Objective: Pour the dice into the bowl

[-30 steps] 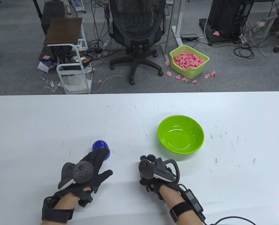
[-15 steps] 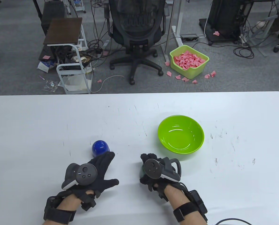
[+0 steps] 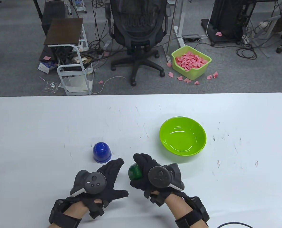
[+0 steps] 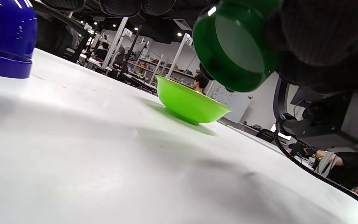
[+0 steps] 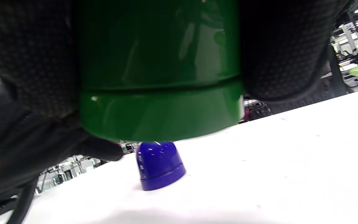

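Two dome-shaped plastic cups are in play: a dark green dome-shaped plastic cup [image 3: 134,172] gripped in the right hand [image 3: 152,177], and a blue dome-shaped plastic cup [image 3: 102,152] standing mouth-down on the white tabletop [image 3: 48,128] at about 10 o'clock from the left hand [image 3: 103,180]. The right hand's fingers [image 3: 143,160] wrap round the green cup's wall and hold it clear of the tabletop; in the left wrist view its mouth looks closed by a flat pale disc, so the dice, which cannot be seen, are probably inside. The left hand lies flat and spread with nothing in it, its fingertips [image 3: 119,162] just beside the green cup.

The lime green plastic bowl [image 3: 182,136] sits empty at roughly 1 o'clock from the right hand, near but apart.

To do this step well, I would keep the grip low on the wall so the rim stays free and carry the cup level until its mouth is over the bowl's middle. If the disc is a lid, the free left hand should take it off over the bowl. Tip slowly and low, since dice bounce off hard plastic; pouring near the far inner slope should keep them in.
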